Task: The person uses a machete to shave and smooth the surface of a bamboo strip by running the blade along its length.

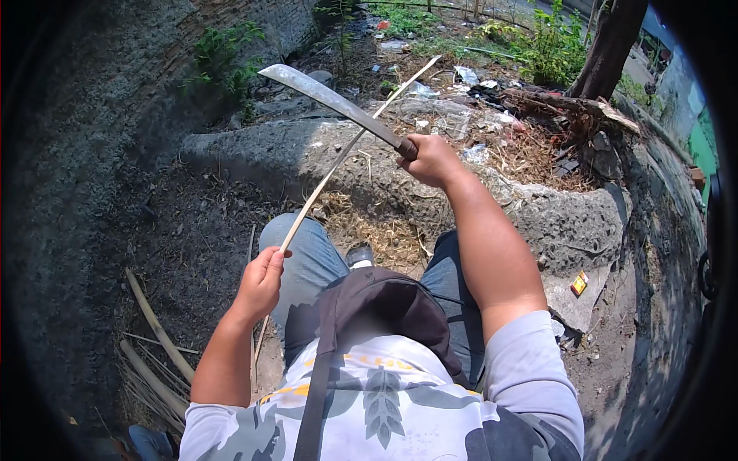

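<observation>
My right hand (433, 160) is wrapped round the dark handle of a machete (330, 98), whose long, slightly curved blade points up and left. Between the thumb and fingers of my left hand (261, 284) is a long, thin, pale strip (323, 182) that looks like split wood or bamboo. From that grip the strip slants up and right, and its other end hangs below beside my forearm. The blade crosses the strip at about the middle of the blade; whether they touch I cannot tell.
A rough concrete ledge (530, 219) runs in front of my knees, with litter and dry straw beyond. Curved pale stalks (157, 326) lie at lower left. A wall (92, 115) rises on the left, a tree trunk (611, 50) at far right. A small yellow packet (579, 283) lies on the right.
</observation>
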### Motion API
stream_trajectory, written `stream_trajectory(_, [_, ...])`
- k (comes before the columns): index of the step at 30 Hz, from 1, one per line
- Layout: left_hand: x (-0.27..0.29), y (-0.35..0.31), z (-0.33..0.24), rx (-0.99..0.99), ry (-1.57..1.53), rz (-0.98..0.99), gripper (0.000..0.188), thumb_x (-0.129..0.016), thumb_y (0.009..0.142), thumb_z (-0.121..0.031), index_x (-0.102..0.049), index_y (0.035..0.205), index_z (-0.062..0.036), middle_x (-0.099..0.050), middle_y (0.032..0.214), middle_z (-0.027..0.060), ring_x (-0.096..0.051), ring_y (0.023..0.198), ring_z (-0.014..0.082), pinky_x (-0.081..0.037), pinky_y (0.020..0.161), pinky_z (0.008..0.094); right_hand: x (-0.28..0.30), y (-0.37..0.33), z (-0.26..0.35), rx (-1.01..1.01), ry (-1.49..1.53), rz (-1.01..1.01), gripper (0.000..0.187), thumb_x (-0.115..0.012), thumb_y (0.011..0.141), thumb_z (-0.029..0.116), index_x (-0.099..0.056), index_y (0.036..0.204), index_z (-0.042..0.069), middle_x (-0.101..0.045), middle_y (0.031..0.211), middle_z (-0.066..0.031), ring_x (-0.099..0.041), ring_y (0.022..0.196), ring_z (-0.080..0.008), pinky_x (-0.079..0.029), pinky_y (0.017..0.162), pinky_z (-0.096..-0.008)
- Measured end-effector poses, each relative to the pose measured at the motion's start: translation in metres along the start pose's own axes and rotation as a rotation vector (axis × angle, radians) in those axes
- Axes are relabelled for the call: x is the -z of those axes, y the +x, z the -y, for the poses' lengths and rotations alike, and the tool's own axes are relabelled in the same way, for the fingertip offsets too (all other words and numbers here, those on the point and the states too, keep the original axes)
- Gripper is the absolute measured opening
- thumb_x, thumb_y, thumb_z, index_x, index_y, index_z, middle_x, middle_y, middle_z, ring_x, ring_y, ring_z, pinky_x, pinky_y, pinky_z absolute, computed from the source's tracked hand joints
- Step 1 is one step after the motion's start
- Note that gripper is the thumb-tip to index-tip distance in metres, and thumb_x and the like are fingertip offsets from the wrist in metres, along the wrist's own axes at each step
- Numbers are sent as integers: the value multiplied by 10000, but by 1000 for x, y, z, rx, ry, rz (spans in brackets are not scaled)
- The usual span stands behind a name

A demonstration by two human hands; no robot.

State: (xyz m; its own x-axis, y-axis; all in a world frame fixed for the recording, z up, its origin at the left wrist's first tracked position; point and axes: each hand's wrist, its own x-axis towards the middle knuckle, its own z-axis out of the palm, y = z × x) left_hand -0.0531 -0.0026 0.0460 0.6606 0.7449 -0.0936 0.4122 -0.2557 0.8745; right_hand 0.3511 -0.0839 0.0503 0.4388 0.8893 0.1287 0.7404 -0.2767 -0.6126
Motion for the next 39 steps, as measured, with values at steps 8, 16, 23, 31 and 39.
stream_trajectory(8, [2,-3,-4,39,-150,11,329,-426,1105,-274,-636,1127,-23,-443,702,-74,-385,565,26,-328,512,224,2,4,-4,267,-213,-177,145,-697,847,234,-629,860,107,-695,834,-165,-675,831,-418,-530,711,-516])
stream_trajectory(16, [51,-57,1,89,3,0,303,-454,1098,-257,-644,1106,-21,-456,682,-78,-380,575,28,-312,522,231,4,21,-68,-269,170,-153,368,-771,844,349,-727,1068,61,-746,952,-164,-714,921,-321,-533,820,-412])
stream_trajectory(23, [36,-36,23,36,-13,-58,313,-468,1093,-267,-653,1105,-15,-445,668,-81,-393,600,48,-335,541,255,-16,-2,-1,122,-104,-21,300,-761,868,353,-678,976,85,-716,896,-181,-691,847,-381,-537,749,-451])
stream_trajectory(31, [2,-7,30,-2,66,-171,367,-434,1103,-288,-655,1055,1,-461,678,-22,-421,634,76,-359,570,284,-36,-12,46,367,-279,83,174,-716,780,204,-645,926,139,-706,853,-153,-693,849,-392,-552,731,-507])
stream_trajectory(39, [-7,20,22,27,-8,-47,399,-412,1112,-324,-641,1049,-4,-452,686,-39,-402,621,70,-360,564,276,-16,14,-2,34,-72,-17,242,-728,858,297,-694,990,97,-721,890,-192,-690,867,-403,-537,739,-474])
